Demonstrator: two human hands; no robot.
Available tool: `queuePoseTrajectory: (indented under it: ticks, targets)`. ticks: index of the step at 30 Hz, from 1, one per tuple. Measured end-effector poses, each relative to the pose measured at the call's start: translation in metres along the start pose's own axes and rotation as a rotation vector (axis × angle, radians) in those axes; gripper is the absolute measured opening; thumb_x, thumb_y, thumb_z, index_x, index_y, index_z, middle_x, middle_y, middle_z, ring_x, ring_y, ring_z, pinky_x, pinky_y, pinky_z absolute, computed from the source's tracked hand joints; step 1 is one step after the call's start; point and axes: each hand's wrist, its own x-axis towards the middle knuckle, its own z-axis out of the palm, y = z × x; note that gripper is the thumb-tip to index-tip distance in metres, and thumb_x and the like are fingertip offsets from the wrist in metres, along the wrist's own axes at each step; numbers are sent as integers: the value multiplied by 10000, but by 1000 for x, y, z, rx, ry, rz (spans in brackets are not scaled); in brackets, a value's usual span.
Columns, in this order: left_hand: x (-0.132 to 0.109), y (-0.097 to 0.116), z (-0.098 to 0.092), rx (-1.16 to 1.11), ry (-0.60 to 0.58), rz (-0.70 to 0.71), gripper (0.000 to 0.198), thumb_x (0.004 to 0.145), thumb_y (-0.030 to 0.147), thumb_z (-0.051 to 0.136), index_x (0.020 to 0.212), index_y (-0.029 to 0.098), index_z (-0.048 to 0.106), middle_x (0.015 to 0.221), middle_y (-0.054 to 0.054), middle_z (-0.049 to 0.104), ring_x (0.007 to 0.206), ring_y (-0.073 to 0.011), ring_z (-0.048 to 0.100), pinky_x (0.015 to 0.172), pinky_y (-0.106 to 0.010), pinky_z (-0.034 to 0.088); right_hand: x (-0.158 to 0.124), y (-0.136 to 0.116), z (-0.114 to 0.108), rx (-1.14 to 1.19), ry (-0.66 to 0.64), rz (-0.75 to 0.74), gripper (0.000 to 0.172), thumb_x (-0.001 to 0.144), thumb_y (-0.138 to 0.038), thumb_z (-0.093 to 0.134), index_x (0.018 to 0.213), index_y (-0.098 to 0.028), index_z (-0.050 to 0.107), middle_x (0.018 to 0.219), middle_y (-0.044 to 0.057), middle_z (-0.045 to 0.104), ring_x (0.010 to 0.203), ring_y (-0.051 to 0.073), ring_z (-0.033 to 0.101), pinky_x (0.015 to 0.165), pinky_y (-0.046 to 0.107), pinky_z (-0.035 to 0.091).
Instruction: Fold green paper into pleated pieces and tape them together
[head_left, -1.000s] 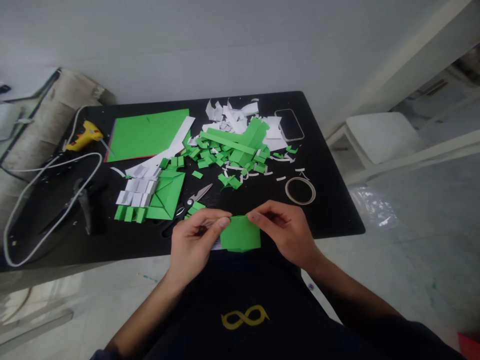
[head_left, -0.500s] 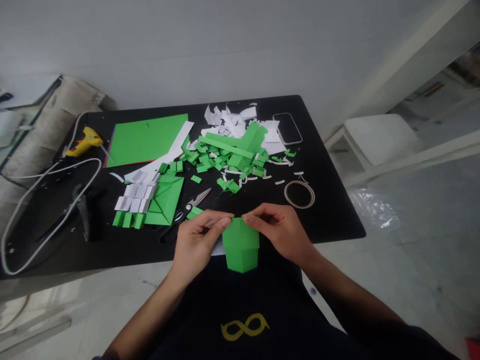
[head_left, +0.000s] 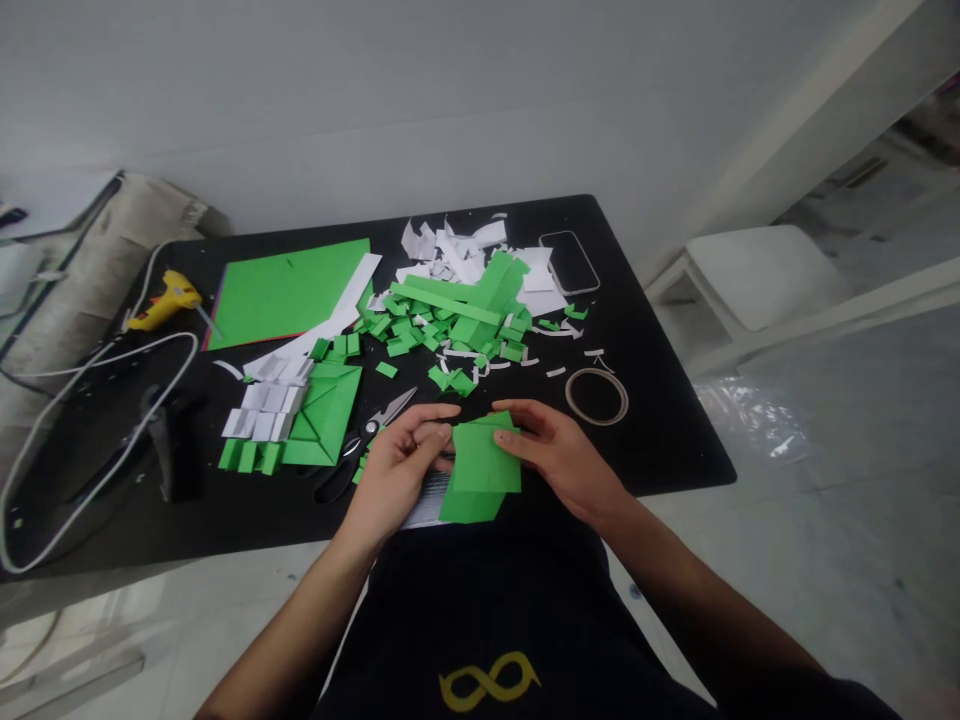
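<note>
A green folded paper (head_left: 486, 462) is held up near the front edge of the table, its upper panel lying over a second panel below. My right hand (head_left: 564, 462) pinches its right side, thumb on the front and fingers behind. At the left edge is my left hand (head_left: 397, 475), thumb and curled fingers closed against the paper, index finger stretched above; its contact is partly hidden. Black-handled scissors (head_left: 373, 428) lie beside my left hand, blades partly spread. Further left, a green folded paper piece (head_left: 328, 410) sits beside white and green folded paper blocks (head_left: 262, 410).
A pile of green and white paper scraps (head_left: 450, 310) covers the table's middle. Green sheets (head_left: 289, 290) lie at the back left near a yellow glue gun (head_left: 166, 300) and a looping white cable (head_left: 193, 350). A tape ring (head_left: 596, 397) and phone-shaped frame (head_left: 570, 262) are on the right.
The green paper has been turned and tilted in my hands. My right thumb has moved onto its front, and my left fingers have shifted from the top edge to the left side.
</note>
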Motion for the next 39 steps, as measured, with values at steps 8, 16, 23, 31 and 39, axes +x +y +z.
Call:
queuePoseTrajectory:
  ticks: [8,16,23,31,39]
  targets:
    - [4,0,-12,313,166,206,457,990,435,705,1386,209,672,1007,-63,808,876,-208,809,850,-351,671,-6,-3,-7,78,104,21,307,757,-274,925,1043,-265,812,1244,41,779,1137,217,718,938,333,579]
    - [-13,1,-1,335,-16,275,423,985,389,726,1373,227,678,1275,-130,774,1096,-241,778,982,-396,641,-4,0,0,187,-48,142,229,773,-328,904,978,-234,864,1009,45,837,935,219,763,918,366,595]
    - [-11,1,-3,315,-42,272,273,885,340,822,1127,219,790,1151,-92,774,923,-192,746,858,-332,635,-3,2,4,267,-107,168,320,889,-517,800,923,-199,811,1007,88,830,1050,269,776,931,395,624]
    - [-14,1,-5,234,23,207,225,893,422,804,891,203,752,747,-11,736,650,-155,669,607,-257,558,-18,-8,12,52,-217,-18,420,833,-554,873,1060,-206,817,1078,93,831,1059,276,774,995,447,598]
    - [-16,1,2,215,35,230,337,895,523,800,871,193,740,696,-3,688,606,-143,603,583,-253,508,-21,-6,19,-141,-40,-131,279,818,-466,902,923,-217,831,871,39,825,829,224,777,788,356,623]
